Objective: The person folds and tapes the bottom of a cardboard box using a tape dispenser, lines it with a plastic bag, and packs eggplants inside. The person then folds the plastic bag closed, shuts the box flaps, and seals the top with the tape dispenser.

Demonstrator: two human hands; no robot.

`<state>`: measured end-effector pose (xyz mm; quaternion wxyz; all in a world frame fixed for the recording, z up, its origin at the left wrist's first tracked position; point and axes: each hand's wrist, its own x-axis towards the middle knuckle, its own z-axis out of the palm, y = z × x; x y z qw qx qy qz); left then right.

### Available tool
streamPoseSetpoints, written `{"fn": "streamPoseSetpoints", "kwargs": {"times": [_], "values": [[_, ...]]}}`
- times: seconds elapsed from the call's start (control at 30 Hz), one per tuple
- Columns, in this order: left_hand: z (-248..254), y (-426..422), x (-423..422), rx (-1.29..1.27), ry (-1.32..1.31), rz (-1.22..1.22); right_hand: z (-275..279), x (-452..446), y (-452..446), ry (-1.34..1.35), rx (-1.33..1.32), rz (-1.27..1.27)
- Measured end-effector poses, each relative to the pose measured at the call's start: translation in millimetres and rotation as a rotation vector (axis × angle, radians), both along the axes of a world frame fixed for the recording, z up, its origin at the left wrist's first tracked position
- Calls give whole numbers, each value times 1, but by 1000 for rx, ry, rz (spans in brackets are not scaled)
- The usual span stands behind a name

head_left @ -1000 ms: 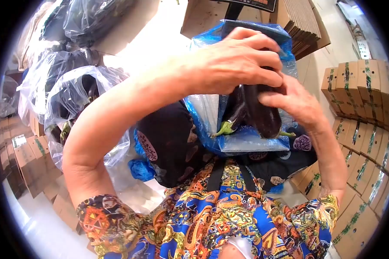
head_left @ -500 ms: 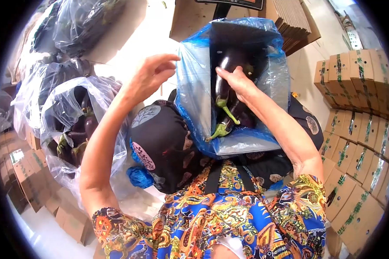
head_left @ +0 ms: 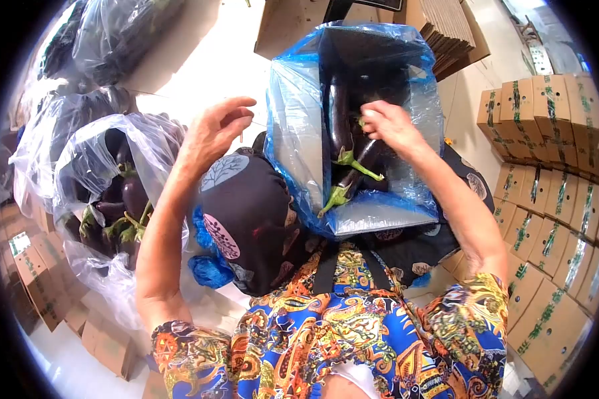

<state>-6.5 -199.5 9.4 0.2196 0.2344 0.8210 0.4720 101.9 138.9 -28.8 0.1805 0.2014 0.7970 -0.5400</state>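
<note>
Right hand (head_left: 391, 126) shifted rightward, curled, grip unclear, eggplant (head_left: 339, 118) between it and empty, half-spread left hand (head_left: 216, 125).

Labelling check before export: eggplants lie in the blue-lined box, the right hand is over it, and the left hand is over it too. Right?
Not quite: the left hand is outside the blue-lined box, apart from it on the left side, as the head view shows. The rest stands: eggplants lie in it, and the right hand is over it.

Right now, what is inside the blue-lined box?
At least two dark eggplants lie in the box. The right hand covers part; what lies beneath the eggplants is hidden.
</note>
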Motion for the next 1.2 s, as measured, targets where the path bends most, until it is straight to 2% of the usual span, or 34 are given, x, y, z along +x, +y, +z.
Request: {"fn": "streamPoseSetpoints", "kwargs": {"times": [0.03, 0.13, 0.23, 0.3, 0.37, 0.4, 0.43, 0.47, 0.5, 0.53, 0.57, 0.63, 0.7, 0.73, 0.77, 0.83, 0.87, 0.9, 0.97, 1.07, 1.1, 1.17, 1.2], "values": [[3, -5, 4, 9, -4, 32, 10, 10, 13, 53, 61, 57], [7, -25, 10, 51, -110, 132, 72, 22, 12, -193, 294, 288], [7, -44, 14, 10, -61, 170, 57, 41, 10, -278, 213, 172], [8, -49, 23, 7, -43, 173, 15, 46, 3, -364, 0, -176], [10, -50, 35, 53, -54, 170, -5, 42, -3, -426, -68, -264], [16, -45, 39, 51, -40, 135, -17, 43, -7, -419, -232, -288], [21, -39, 34, 24, -3, 51, -29, 40, -17, -405, -190, -322], [26, -31, 26, 0, 35, -30, -32, 45, -16, -363, -271, -385], [34, -23, 21, -25, 74, -106, -17, 44, -25, -320, -351, -444], [46, -10, 18, -33, 78, -106, -16, 41, -22, -348, -315, -442], [43, 2, 9, 51, 112, -197, -21, 44, -15, -341, -435, -423], [36, 30, -12, 209, 168, -394, -8, 42, -21, -286, -366, -388], [48, 79, -12, 122, 327, -645, -28, 43, -8, -157, -256, -243], [47, 109, -6, 19, 305, -770, -25, 40, -8, -139, 13, -167], [42, 133, -1, -88, 280, -891, -52, 51, 2, -9, 255, -161], [14, 160, 5, -492, 495, -1183, -9, 45, -9, -85, 322, -125], [-10, 155, 1, -407, 565, -1260, 12, 43, -14, -80, 332, -145], [-7, 152, 2, -383, 609, -1214, 21, 42, -13, -63, 291, -190], [1, 164, 8, -557, 557, -1275, 29, 42, -14, 76, 353, -180], [4, 165, 6, -540, 502, -1316, 50, 31, -4, 366, 520, 3], [-5, 160, 5, -452, 521, -1273, 66, 20, 2, 441, 583, 12], [-26, 151, 5, -287, 552, -1182, 106, -6, 13, 538, 604, 11], [-14, 154, 5, -378, 499, -1191, 122, -17, 11, 464, 622, 4]]}}
